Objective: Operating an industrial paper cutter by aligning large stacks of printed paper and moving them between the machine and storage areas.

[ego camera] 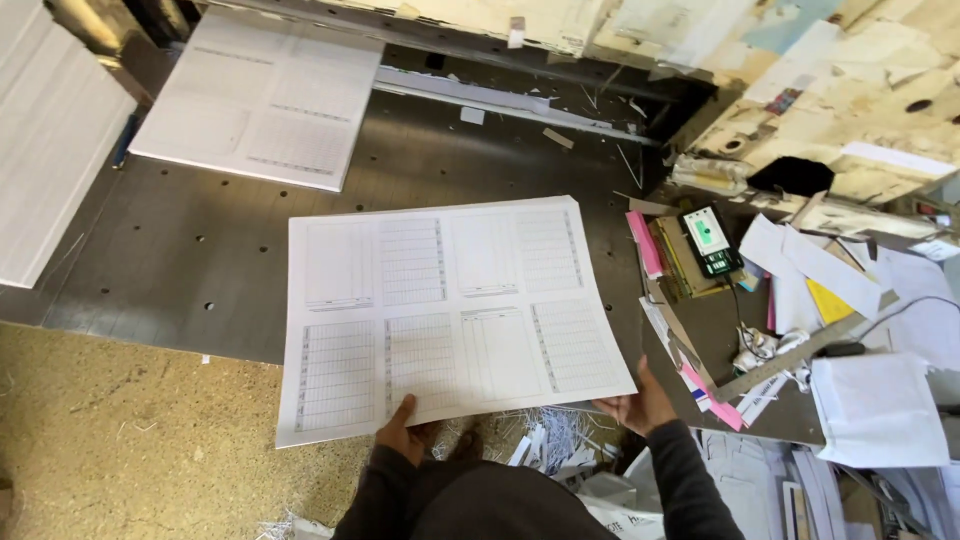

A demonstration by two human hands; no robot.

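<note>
You hold one large printed sheet (450, 315), marked with eight ruled table blocks in two rows of four. A second sheet stack (262, 95) lies flat on the grey perforated table (180, 260) farther back, well apart from yours, and a third white stack (50, 140) sits at the far left edge.

Both your arms come up from below in dark sleeves, bent toward the sheet's near edge. Your left hand (402, 428) grips the bottom edge left of centre, thumb lying on top of the paper and the remaining fingers hidden beneath, so it is clamped on the sheet. Your right hand (638, 404) pinches the lower right corner, thumb on top, fingers underneath.

The sheet hangs level over the table's near edge and the sawdust-strewn floor (130, 420), reaching away from your fingers. Paper trimmings (548, 440) lie below, between your hands.
</note>
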